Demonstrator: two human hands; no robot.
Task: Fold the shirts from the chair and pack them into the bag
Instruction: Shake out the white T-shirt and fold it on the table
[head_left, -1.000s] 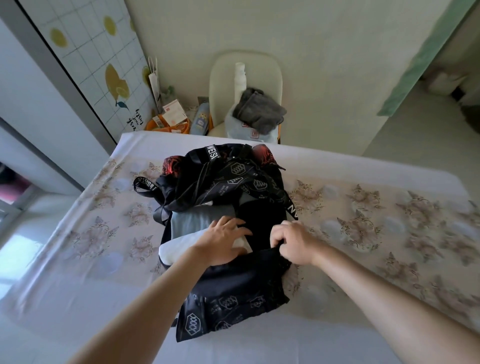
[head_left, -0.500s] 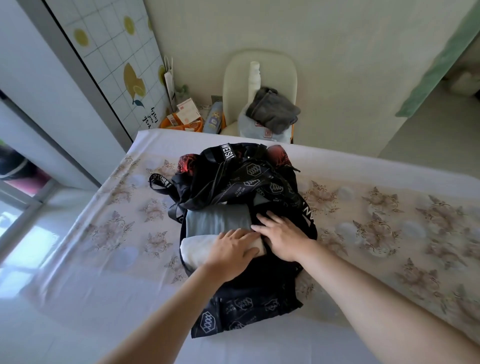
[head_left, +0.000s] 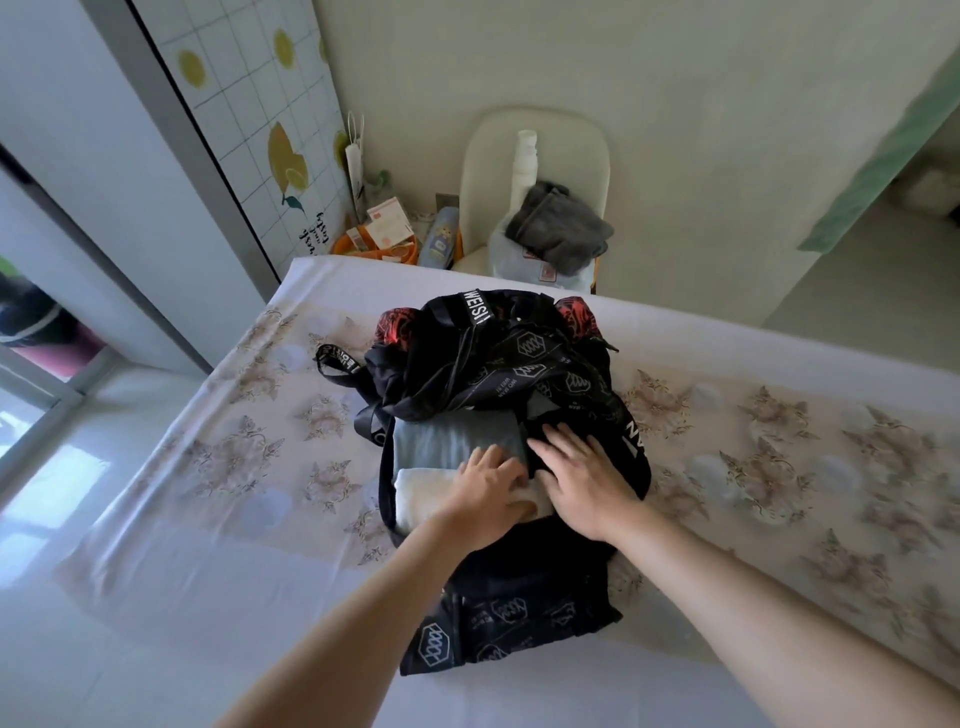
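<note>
A single wide-angle camera worn on my head looks forward and steeply down across the cloth-covered table (head_left: 218, 483). It sits close over the scene: both my forearms enter from the near edge of the frame, and my left hand (head_left: 485, 496) and right hand (head_left: 582, 480) meet just below centre, on the black bag (head_left: 519, 374). The view faces the far wall, where the chair (head_left: 540, 156) stands at top centre beyond the table's far edge. The lemon-print panel (head_left: 249, 104) slants down the far left, pale floor fills the near left, and the lens bends straight lines toward the edges.
</note>
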